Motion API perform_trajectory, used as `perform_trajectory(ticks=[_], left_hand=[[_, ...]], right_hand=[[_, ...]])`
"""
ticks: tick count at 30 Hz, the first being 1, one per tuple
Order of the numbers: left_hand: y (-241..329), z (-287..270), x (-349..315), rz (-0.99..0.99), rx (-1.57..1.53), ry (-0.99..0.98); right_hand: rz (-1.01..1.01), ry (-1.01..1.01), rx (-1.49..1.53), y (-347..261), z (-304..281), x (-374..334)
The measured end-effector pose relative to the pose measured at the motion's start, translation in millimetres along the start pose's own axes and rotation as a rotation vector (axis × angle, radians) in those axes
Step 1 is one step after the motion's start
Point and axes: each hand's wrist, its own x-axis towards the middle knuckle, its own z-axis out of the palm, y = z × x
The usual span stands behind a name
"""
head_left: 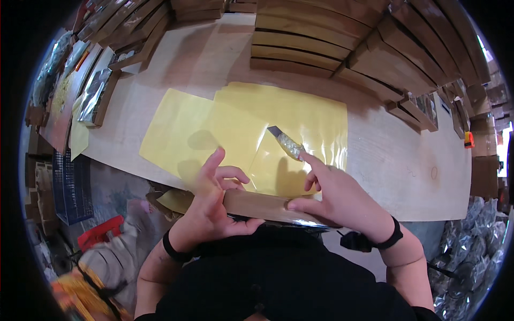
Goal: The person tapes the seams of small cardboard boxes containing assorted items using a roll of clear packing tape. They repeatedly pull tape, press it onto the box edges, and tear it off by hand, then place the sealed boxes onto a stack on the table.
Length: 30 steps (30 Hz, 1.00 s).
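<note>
A long, narrow brown cardboard box [267, 205] with a shiny, clear-looking near side lies across the front of my body at the table's edge. At its left end, my left hand [209, 200] has the thumb along the near side and the curled fingers at the far side, the index finger raised. My right hand [345, 195] grips the right part, thumb on top. Its index fingertip meets the end of a utility knife [287, 144] in the view; whether they touch I cannot tell. The knife, handle wrapped in clear film, is over yellow sheets [310, 117].
Stacked brown boxes [305, 40] line the table's far side and far right. An open box [99, 96] with clear-wrapped contents stands at left. A blue crate [72, 187] is below the left edge; clear plastic-wrapped items [474, 251] lie at lower right. Another person's clothed leg [120, 257] shows at lower left.
</note>
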Motion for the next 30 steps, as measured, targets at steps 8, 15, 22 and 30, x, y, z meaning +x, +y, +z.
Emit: perform_trajectory(ticks=[8,15,22,30], left_hand=[[-1.1,-0.3,-3.4,0.02,0.041,0.01],[0.0,-1.7,-1.6,0.021,0.023,-0.002],[-2.3,0.4,-2.6,0.043,0.064,-0.004],[3.1,-2.0,1.5,-0.053,0.088,-0.041]], right_hand=[[-0.225,0.22,0.045,9.6,30.7,-27.3],[-0.355,0.43,-0.066,20.6,45.0,-32.1],[-0.41,0.369,-0.191,25.1,45.8,-30.9],[-0.387,0.312,-0.323,19.3,42.1,-21.3]])
